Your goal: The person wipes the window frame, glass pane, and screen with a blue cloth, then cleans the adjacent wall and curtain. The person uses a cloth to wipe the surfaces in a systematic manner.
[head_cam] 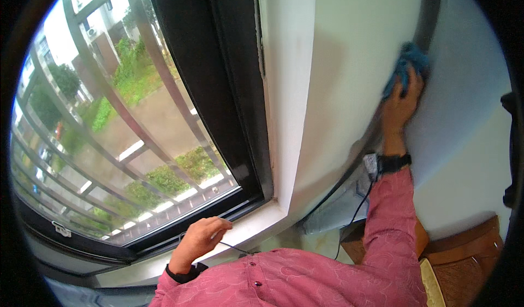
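Note:
My right hand (400, 101) grips a crumpled blue cloth (410, 63). The cloth presses on a dark grey strip (429, 14) that runs down between two pale surfaces. A black band with a small device (371, 164) is worn on my right wrist, and a cable hangs from it. Lower down, my left hand (203, 238) hovers at or just above the white windowsill (262, 223); whether it touches cannot be told. Its fingers are loosely curled, the thumb is apart from them, and no object shows in it. A black band circles that wrist too.
A black-framed window (217, 81) stands to my left, with metal bars (123, 122) outside the glass. The pale wall (352, 61) lies between the window and the strip. Brown wooden furniture (462, 262) stands at lower right, beside a yellowish edge (432, 280).

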`<action>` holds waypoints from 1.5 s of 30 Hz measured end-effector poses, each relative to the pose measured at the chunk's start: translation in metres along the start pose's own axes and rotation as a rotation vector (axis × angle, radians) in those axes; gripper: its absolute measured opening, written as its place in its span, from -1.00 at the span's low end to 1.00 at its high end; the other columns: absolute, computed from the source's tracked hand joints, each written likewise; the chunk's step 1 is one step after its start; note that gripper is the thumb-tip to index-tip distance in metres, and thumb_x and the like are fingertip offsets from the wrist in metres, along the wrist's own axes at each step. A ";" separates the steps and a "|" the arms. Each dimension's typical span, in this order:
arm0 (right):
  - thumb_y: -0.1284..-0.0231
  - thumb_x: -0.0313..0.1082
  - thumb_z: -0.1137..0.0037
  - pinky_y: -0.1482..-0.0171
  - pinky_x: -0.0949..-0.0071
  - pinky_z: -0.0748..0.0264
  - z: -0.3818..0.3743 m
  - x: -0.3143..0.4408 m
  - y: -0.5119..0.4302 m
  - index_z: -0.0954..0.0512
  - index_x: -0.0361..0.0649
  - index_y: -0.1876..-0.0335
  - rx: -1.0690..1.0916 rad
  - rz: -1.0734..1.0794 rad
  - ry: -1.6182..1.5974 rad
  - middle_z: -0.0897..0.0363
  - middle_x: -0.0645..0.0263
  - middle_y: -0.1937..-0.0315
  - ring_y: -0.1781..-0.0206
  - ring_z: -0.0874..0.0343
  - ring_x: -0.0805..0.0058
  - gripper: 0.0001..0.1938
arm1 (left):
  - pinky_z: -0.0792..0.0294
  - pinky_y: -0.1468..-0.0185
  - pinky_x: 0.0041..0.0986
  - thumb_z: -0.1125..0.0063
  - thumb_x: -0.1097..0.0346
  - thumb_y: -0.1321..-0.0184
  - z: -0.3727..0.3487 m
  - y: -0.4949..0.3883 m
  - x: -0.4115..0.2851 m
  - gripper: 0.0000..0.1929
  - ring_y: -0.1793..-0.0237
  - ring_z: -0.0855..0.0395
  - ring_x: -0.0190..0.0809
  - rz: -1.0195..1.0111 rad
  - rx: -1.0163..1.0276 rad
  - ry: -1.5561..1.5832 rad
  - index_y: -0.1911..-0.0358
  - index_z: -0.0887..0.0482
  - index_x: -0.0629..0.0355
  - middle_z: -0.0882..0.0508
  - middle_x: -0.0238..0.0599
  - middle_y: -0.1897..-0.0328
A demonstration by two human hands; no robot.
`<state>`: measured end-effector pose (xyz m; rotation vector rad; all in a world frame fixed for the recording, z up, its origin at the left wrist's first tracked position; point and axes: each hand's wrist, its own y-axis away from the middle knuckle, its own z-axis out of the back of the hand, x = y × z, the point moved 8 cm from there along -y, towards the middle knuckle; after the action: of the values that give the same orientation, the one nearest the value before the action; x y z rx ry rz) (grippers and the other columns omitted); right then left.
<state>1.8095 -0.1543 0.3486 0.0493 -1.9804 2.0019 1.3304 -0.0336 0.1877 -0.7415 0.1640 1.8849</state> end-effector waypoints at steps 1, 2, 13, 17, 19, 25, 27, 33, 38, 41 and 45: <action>-0.39 -0.29 -0.15 -0.52 0.05 -0.17 -0.007 -0.063 0.003 -0.41 0.00 -0.44 0.044 -0.158 0.024 -0.19 0.00 -0.53 -0.51 -0.21 -0.12 -0.49 | -0.55 0.13 -0.28 -0.24 0.47 -0.22 0.000 0.004 0.005 -0.84 0.17 -0.72 0.00 0.028 0.005 -0.004 0.14 -0.69 0.07 -0.75 -0.24 0.15; -0.49 -0.28 0.02 -0.50 0.12 -0.22 -0.014 -0.115 0.020 -0.38 -0.10 -0.46 0.154 -0.251 0.228 -0.28 -0.03 -0.49 -0.48 -0.29 -0.04 -0.53 | -0.55 0.14 -0.28 -0.24 0.47 -0.23 0.002 0.008 0.008 -0.84 0.18 -0.72 0.00 0.038 0.000 -0.029 0.15 -0.69 0.08 -0.75 -0.24 0.16; -0.50 -0.12 -0.04 -0.42 0.04 -0.32 0.002 -0.041 0.023 -0.43 0.10 -0.44 0.056 -0.055 -0.156 -0.39 -0.01 -0.37 -0.40 -0.37 0.02 -0.55 | -0.53 0.13 -0.25 -0.20 0.49 -0.24 -0.002 0.001 0.010 -0.86 0.20 -0.71 0.05 0.084 0.054 -0.035 0.16 -0.68 0.11 -0.72 -0.17 0.25; -0.48 -0.33 0.03 -0.51 0.05 -0.16 -0.010 -0.046 0.087 -0.39 0.02 -0.47 0.030 -0.031 0.032 -0.33 -0.03 -0.42 -0.45 -0.29 -0.01 -0.53 | -0.52 0.06 -0.31 -0.22 0.56 -0.19 -0.011 0.000 0.008 -0.81 0.12 -0.72 -0.01 0.110 0.139 -0.031 0.15 -0.67 0.15 -0.75 -0.18 0.11; -0.50 -0.35 0.09 -0.53 0.06 -0.13 -0.010 -0.104 0.171 -0.35 -0.06 -0.49 -0.017 -0.493 -0.064 -0.30 -0.04 -0.45 -0.47 -0.26 -0.02 -0.52 | -0.51 0.05 -0.35 -0.24 0.60 -0.15 -0.011 0.004 0.008 -0.78 0.10 -0.74 -0.06 0.126 0.125 -0.011 0.14 -0.67 0.17 -0.77 -0.22 0.08; -0.51 -0.31 0.11 -0.53 0.09 -0.12 -0.002 -0.036 0.497 -0.31 -0.15 -0.49 0.616 -1.686 -0.288 -0.31 -0.04 -0.45 -0.47 -0.27 0.01 -0.52 | -0.52 0.02 -0.33 -0.23 0.59 -0.17 -0.008 0.015 0.012 -0.79 0.09 -0.74 -0.04 0.192 0.132 -0.012 0.14 -0.66 0.18 -0.76 -0.21 0.08; -0.52 -0.29 0.12 -0.53 0.10 -0.12 -0.002 0.003 0.517 -0.29 -0.18 -0.49 0.849 -1.891 -0.488 -0.31 -0.03 -0.45 -0.47 -0.28 0.03 -0.52 | -0.52 0.02 -0.32 -0.23 0.58 -0.18 -0.010 0.014 0.015 -0.80 0.08 -0.74 -0.03 0.199 0.163 -0.021 0.13 -0.66 0.18 -0.76 -0.20 0.07; -0.53 -0.25 0.14 -0.54 0.12 -0.12 0.016 -0.048 0.340 -0.24 -0.27 -0.49 0.411 -1.330 -0.617 -0.31 -0.02 -0.46 -0.46 -0.29 0.06 -0.49 | -0.54 -0.07 -0.30 -0.19 0.60 -0.22 -0.021 0.005 0.022 -0.83 0.03 -0.73 0.00 0.175 0.192 0.013 0.13 -0.66 0.25 -0.74 -0.10 0.08; -0.50 -0.21 0.11 -0.39 0.15 -0.21 0.025 0.036 0.408 -0.25 -0.18 -0.48 0.497 -1.048 -0.061 -0.34 0.06 -0.43 -0.41 -0.35 0.11 -0.49 | -0.54 -0.06 -0.31 -0.20 0.58 -0.23 -0.030 0.004 0.023 -0.82 0.02 -0.73 -0.01 0.146 0.259 0.004 0.12 -0.66 0.23 -0.74 -0.13 0.06; -0.32 -0.12 -0.18 0.11 0.15 -0.64 0.027 0.099 0.583 -0.33 0.07 -0.43 0.942 -2.279 -0.511 -0.52 0.25 -0.25 -0.15 -0.60 0.24 -0.42 | -0.54 -0.06 -0.31 -0.21 0.59 -0.22 -0.026 0.009 0.024 -0.81 0.00 -0.73 -0.01 0.160 0.265 -0.010 0.12 -0.66 0.24 -0.74 -0.13 0.06; -0.29 -0.24 -0.23 -0.12 0.19 -0.59 -0.002 0.004 0.540 -0.53 -0.17 -0.21 1.161 -1.132 -0.592 -0.62 0.14 -0.18 -0.15 -0.60 0.15 -0.59 | -0.55 -0.07 -0.32 -0.22 0.59 -0.21 -0.021 0.021 0.030 -0.81 0.00 -0.74 -0.02 0.196 0.262 0.002 0.11 -0.66 0.23 -0.75 -0.13 0.06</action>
<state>1.6702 -0.1428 -0.1734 1.6814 -0.3406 1.9602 1.3131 -0.0278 0.1499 -0.5642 0.4907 1.9974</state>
